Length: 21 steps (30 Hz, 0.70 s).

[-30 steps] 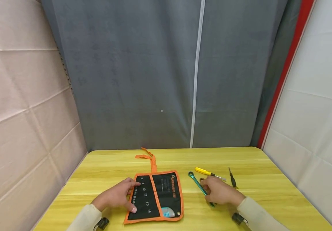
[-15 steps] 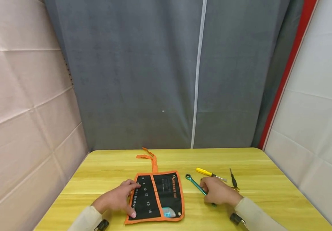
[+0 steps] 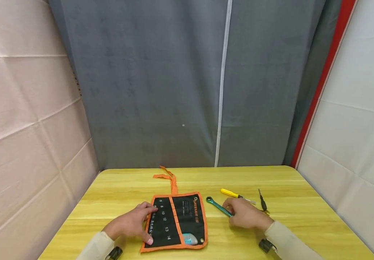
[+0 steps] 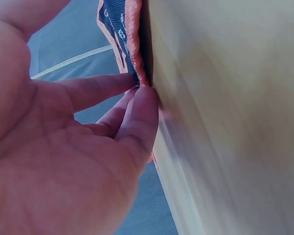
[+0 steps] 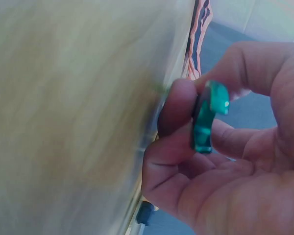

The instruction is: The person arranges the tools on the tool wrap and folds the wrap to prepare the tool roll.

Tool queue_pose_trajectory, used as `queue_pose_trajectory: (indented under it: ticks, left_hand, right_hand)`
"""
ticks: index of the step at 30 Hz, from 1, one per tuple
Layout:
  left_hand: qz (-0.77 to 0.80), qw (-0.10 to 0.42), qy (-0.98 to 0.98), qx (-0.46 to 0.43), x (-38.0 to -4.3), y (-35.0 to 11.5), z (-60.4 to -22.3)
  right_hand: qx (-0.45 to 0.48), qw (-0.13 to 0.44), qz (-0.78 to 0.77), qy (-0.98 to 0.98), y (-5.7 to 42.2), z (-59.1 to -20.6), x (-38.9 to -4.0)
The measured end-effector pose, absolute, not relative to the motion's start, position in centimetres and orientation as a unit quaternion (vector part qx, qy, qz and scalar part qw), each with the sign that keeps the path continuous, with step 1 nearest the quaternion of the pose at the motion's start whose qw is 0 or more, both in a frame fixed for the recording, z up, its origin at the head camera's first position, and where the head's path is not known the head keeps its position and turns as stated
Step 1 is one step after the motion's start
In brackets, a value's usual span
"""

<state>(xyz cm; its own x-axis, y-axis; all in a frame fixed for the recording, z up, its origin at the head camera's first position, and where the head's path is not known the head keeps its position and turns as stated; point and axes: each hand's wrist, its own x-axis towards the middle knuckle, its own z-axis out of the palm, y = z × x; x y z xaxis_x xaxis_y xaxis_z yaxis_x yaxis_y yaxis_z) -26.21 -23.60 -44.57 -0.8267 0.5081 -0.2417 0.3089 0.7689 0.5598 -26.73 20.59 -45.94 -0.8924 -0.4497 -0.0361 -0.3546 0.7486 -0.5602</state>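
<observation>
The person has a green wrench (image 3: 219, 206) in the right hand (image 3: 246, 215). Those fingers are pinched tight on it, and close up by the right wrist you can see one green end sitting right between them. The other end, the round one, sticks out at 10 o'clock from the hand, if 12 is the far side of the counter (image 3: 291, 202). So the wrench runs on a slant, from 4 to 10. I can't tell if it touches the counter.

The black pouch (image 3: 188, 224) with orange edges lies at 9 o'clock from the right hand. The round end sits just beside it, with a little gap between. I think that slant matters most for any move: the round end is the bit nearest the pouch.

The left hand (image 3: 133, 221) is nearer to the pouch than the right. Its fingers are closed on the pouch's 9 o'clock edge, with the thumb lying on top, so the pouch should stay put.

A yellow screwdriver (image 3: 230, 193) is at 11 o'clock from the right hand, and a small black screwdriver (image 3: 263, 203) is at 2.
</observation>
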Motion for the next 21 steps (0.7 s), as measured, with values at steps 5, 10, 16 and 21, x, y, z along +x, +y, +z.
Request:
queue_pose_trajectory:
  ticks: [5, 10, 16, 21]
  left_hand:
    - [0.25, 0.194, 0.922, 0.222, -26.23, -23.57, -44.48]
    - [0.243, 0.193, 0.924, 0.223, -26.2, -23.53, -44.55]
    - [0.241, 0.192, 0.925, 0.224, -26.25, -23.41, -44.59]
    - [0.239, 0.189, 0.926, 0.225, -26.3, -23.42, -44.49]
  right_hand:
    - [-0.21, 0.121, -0.356, 0.902, 21.2, -46.12, -27.31]
    - [-0.2, 0.147, -0.393, 0.885, 21.36, -46.01, -27.33]
    - [-0.22, 0.13, -0.388, 0.885, 21.28, -45.97, -27.36]
    - [-0.23, 0.108, -0.389, 0.885, 21.27, -45.92, -27.49]
